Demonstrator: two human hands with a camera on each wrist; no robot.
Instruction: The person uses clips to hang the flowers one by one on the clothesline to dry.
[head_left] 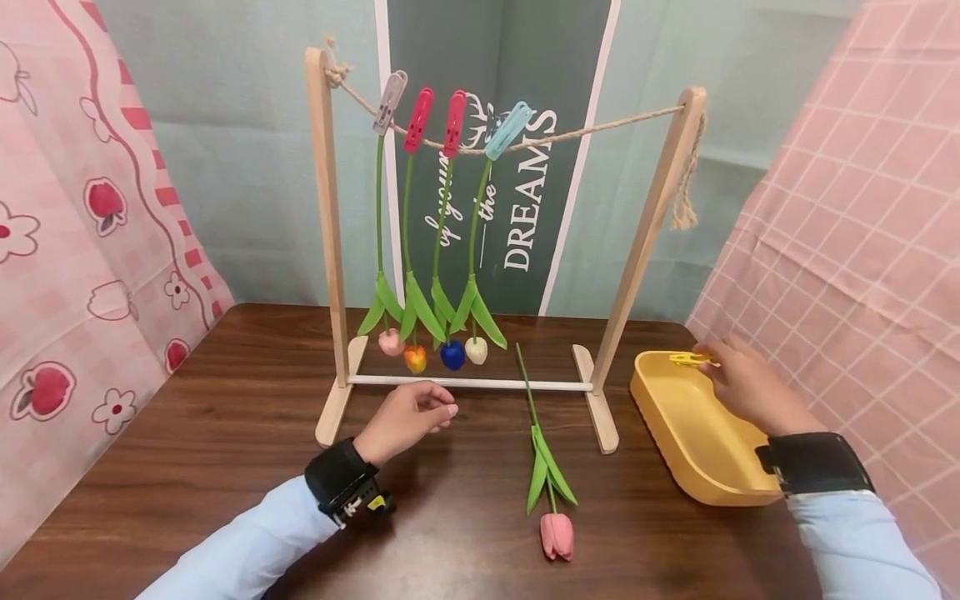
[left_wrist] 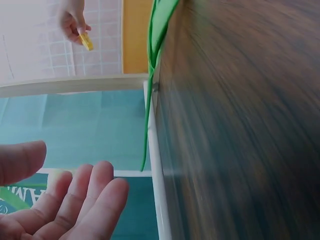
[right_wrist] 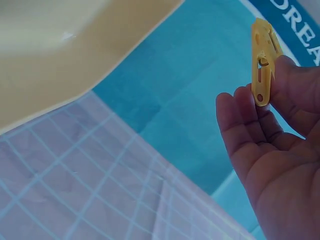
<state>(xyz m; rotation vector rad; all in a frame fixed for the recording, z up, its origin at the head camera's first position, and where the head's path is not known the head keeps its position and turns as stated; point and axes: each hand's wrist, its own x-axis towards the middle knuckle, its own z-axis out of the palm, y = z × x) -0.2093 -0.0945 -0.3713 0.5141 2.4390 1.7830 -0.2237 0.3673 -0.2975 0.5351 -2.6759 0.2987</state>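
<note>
My right hand (head_left: 750, 385) pinches a yellow clothespin (right_wrist: 261, 62) between thumb and fingers, over the far rim of a yellow tray (head_left: 678, 450). Nothing is held by my left hand (head_left: 407, 417), whose fingers are relaxed just in front of the stand's white bar (head_left: 465, 382). A pink tulip (head_left: 557, 535) lies on the table between the hands, its stem pointing away and crossing the bar. Several tulips hang heads-down from a rope (head_left: 585, 132), clipped by a grey clothespin (head_left: 391, 102), two red ones (head_left: 418, 120) and a light blue clothespin (head_left: 508, 131).
A wooden stand with a left post (head_left: 327, 217) and right post (head_left: 648, 242) carries the rope across the table (head_left: 225, 467). Its feet (head_left: 596, 408) reach toward me. A pink checked cloth (head_left: 862, 208) hangs at the right, a fruit-patterned one (head_left: 97, 275) at the left.
</note>
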